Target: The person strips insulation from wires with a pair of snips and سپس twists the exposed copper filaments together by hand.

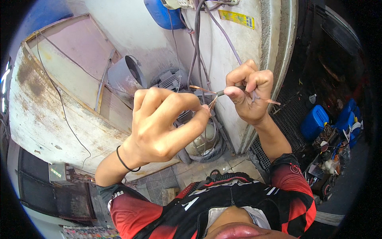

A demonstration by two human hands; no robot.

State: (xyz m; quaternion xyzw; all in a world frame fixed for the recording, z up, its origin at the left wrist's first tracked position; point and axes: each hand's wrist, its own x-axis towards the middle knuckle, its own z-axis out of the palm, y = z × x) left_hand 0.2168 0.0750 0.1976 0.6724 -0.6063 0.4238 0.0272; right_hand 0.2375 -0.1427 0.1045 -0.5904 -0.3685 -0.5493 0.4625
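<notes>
Copper strands (head view, the only one): the bare, fanned bundle (212,103) sits up at chest height between the two hands, well above the floor, coming off a dark-sleeved cable end (220,93).
Left hand: this one (159,123) has thumb and index fingers (205,112) pinched at the strands; the other fingers curl loosely.
Right hand: this one (250,91) looks clamped on the dark sleeve, thumb across it, with another copper end (272,101) poking out past the palm.
Strand tips: I'd gather every stray hair before twisting, small rolls, one direction. Looks a bit splayed, so a strand could snap or get left out.
Sleeve grip: imo keep the right pinch right at the sleeve's edge so the cable can't spin. And be sure it's dead first, can't tell from here.
Blue drum: up by the wall, top middle (161,16); can't see inside, no clue what's in it.
Grey cylinder: tipped, open mouth showing, dark in there (123,75); contents unreadable.
Blue jerrycan: right side, on the floor (315,121), more blue plastic (348,115) just beside it and loose junk (328,155) near; what it holds, can't tell.
</notes>
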